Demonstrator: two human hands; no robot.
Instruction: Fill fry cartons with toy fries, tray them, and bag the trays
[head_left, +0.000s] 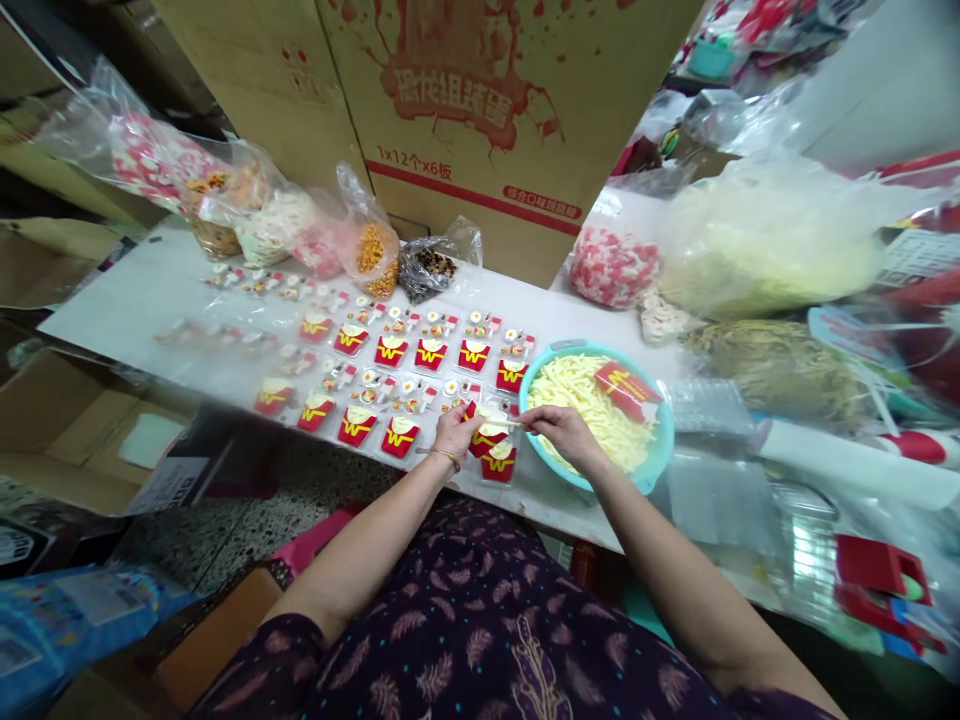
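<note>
My left hand (453, 436) grips a small red toy fries carton (486, 440) marked with a yellow W. Pale toy fries show at the carton's top. Between the fingertips of my right hand (564, 434) are thin pale toy fries (510, 423), held level against the carton. That hand hovers over the left rim of a turquoise basin (663, 455). Inside the basin lie many pale fry sticks (574, 390) and another red carton (627, 390). Clear trays with filled cartons (401, 436) and small toy food pieces stand in rows to the left; one tray (498, 463) sits right under my left hand.
Behind the rows stand plastic bags of small pieces (375, 255) and a large cardboard box (480, 130). A big bag of pale pieces (772, 240) and stacked clear trays (712, 490) lie right of the basin. An open carton box (82, 425) is at the left.
</note>
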